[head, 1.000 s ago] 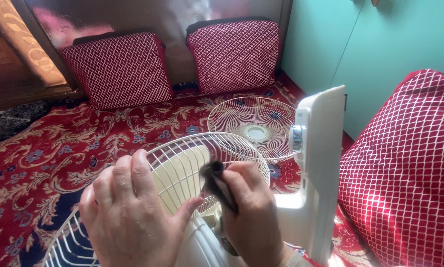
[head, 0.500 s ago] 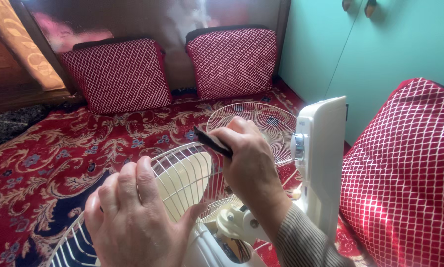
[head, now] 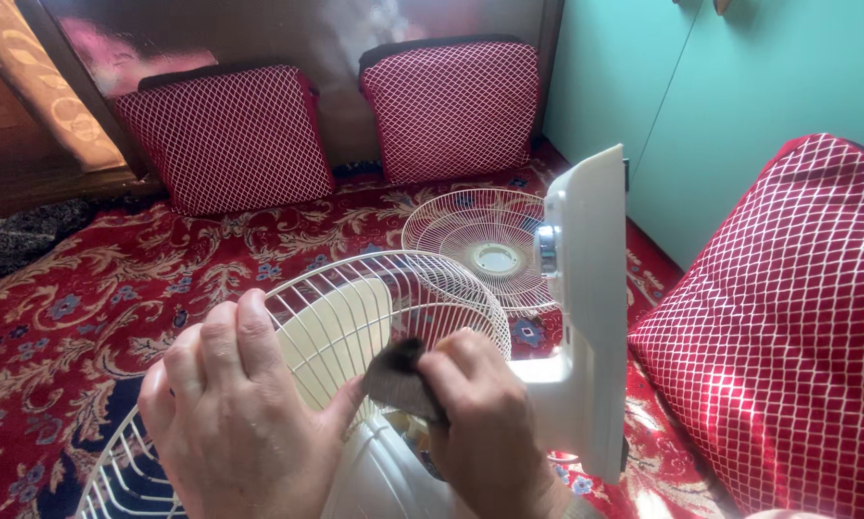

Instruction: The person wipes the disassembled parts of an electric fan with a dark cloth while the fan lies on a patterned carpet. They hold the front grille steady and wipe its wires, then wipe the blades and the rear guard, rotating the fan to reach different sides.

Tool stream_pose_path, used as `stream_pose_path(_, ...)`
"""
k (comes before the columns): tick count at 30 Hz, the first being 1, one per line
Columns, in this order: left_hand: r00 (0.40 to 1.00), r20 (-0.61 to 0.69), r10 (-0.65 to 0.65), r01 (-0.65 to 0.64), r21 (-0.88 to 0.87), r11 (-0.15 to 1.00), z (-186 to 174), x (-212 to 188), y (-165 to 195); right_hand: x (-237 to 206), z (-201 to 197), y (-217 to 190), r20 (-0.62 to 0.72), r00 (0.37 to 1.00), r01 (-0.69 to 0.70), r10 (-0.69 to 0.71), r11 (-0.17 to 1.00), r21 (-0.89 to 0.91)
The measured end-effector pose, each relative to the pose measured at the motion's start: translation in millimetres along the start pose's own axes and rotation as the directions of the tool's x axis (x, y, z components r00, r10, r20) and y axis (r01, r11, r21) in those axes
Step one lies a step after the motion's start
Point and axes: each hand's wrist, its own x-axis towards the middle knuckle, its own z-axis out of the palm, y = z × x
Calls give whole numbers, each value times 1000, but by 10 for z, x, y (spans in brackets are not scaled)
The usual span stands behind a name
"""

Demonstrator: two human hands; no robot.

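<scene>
A white fan lies tipped on a red patterned carpet. Its rear wire grille [head: 355,308] curves up in front of me, and its flat white base [head: 590,308] stands on edge to the right. My left hand [head: 235,413] presses on the grille's near side, fingers closed over the wires. My right hand [head: 485,423] holds a small dark, flat tool [head: 398,380] against the fan's body behind the grille. What the tool's tip touches is hidden by my hands.
The detached front grille [head: 485,245] lies flat on the carpet [head: 86,317] beyond the fan. Two red cushions with white lattice [head: 230,135] [head: 451,106] lean on the back wall. A large red cushion [head: 788,317] sits close on the right, against a teal wall [head: 720,86].
My right hand was raised above the grille with the dark tool half a second ago; it has come back down to the fan's body. My left hand stays on the grille.
</scene>
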Motion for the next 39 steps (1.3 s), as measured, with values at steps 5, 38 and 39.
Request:
stream_pose_path(5, 997, 73, -10, 6, 57, 998, 38, -44, 17, 569, 8, 278, 8, 988, -153, 154, 986, -68)
stream_pose_path(38, 999, 38, 19, -21, 45, 999, -1, -53, 102, 844, -71, 365, 119, 977, -141, 174, 960, -243)
stream_pose_path(39, 999, 49, 14, -16, 54, 998, -6, -56, 102, 822, -68, 362, 147, 967, -171, 210, 956, -238)
